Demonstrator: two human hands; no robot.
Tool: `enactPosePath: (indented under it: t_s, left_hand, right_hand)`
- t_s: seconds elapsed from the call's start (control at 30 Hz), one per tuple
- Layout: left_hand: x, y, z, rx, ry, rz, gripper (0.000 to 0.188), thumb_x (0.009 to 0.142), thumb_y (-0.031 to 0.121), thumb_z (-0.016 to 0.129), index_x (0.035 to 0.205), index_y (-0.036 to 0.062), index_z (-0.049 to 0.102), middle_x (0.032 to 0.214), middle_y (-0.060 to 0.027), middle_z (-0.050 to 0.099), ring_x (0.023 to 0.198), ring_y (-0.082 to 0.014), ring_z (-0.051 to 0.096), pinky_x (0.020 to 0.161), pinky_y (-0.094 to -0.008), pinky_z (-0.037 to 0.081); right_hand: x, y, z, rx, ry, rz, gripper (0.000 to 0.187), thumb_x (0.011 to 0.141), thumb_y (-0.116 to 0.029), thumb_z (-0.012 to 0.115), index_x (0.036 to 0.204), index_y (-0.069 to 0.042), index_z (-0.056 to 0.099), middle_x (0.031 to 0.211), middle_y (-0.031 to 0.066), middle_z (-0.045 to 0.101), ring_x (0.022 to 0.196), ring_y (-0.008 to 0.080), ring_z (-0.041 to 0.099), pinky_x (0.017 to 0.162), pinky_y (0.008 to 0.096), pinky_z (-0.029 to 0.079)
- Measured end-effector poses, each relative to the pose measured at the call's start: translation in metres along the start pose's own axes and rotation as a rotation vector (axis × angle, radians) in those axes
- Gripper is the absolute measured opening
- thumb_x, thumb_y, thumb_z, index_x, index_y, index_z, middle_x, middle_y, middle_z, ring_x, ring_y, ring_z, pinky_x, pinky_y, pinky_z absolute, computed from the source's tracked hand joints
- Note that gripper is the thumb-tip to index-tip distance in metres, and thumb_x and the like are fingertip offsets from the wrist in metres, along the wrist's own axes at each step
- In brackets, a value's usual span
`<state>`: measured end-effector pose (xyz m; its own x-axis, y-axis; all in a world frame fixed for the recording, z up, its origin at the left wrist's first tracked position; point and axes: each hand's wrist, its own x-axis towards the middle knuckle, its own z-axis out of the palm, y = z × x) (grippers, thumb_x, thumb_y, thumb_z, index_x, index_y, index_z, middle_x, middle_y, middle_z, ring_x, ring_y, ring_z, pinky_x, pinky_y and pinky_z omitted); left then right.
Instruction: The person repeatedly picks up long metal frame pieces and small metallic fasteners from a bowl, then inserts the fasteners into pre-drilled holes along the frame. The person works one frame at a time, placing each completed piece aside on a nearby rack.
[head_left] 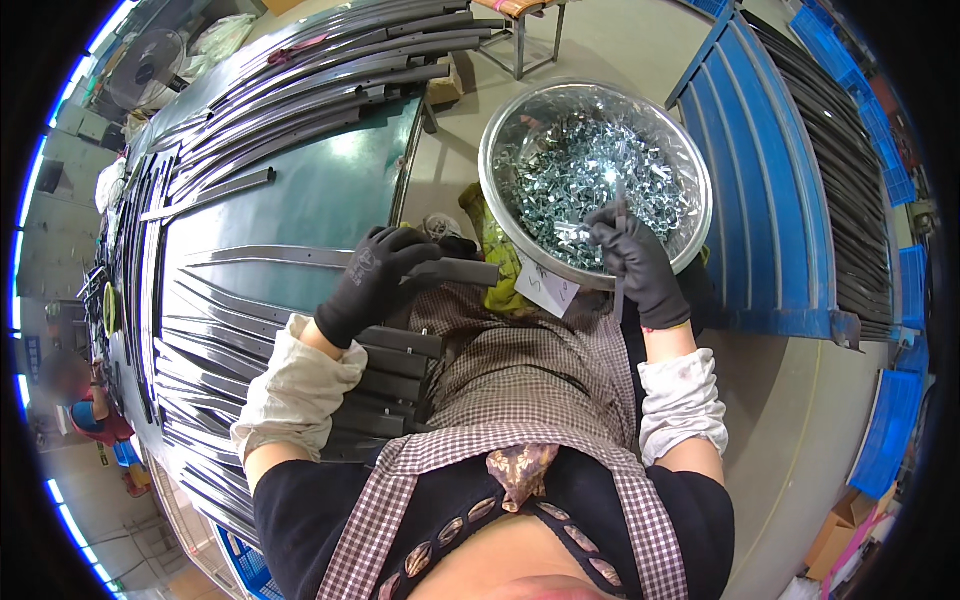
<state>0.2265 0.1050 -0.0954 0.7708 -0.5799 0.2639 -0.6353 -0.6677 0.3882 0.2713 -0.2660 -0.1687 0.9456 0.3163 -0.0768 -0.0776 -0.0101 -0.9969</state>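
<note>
Right hand (pixel 640 265) dips into steel bowl (pixel 500 190) — full of small metal clips (pixel 590 180).

White paper tag (pixel 545 288) below the steel bowl (pixel 497 190); brown cardboard box (pixel 835 535) at lower right

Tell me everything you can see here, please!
metal bowl: one, silver, right of the table, in front of the person
small metal clips: a heap too many to count, shiny silver, inside the bowl
dark strips: many, black, stacked along the table
table: one, dark green top, on the left
blue rack: one, blue, on the right, holding more dark strips
paper tag: one, white, below the bowl
fan: one, grey, top left
left hand: black glove, gripping a dark strip's end
right hand: black glove, at the bowl, holding a thin tool
</note>
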Motion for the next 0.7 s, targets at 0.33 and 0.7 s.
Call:
enactPosePath:
  t_s: [0.33,0.7]
  left_hand:
    - [0.033,0.038,0.025,-0.089,-0.059,0.117,0.026,0.082,0.017,0.074,0.106,0.0083,0.071,0.089,-0.0097,0.067,0.077,-0.0293,0.066,0.068,-0.0400,0.052]
    - [0.038,0.037,0.030,-0.142,-0.066,0.010,0.019,0.084,0.016,0.072,0.101,0.0075,0.071,0.092,-0.0104,0.069,0.077,-0.0305,0.068,0.067,-0.0393,0.054]
  right_hand:
    - [0.016,0.006,-0.007,0.739,0.289,0.222,0.018,0.098,-0.008,0.054,0.112,-0.004,0.063,0.085,-0.0022,0.060,0.048,0.0002,0.033,0.043,0.0180,0.027]
    - [0.016,0.018,-0.003,0.871,0.208,0.177,0.020,0.099,-0.008,0.053,0.117,-0.002,0.060,0.084,-0.0004,0.060,0.049,0.0003,0.032,0.045,0.0180,0.026]
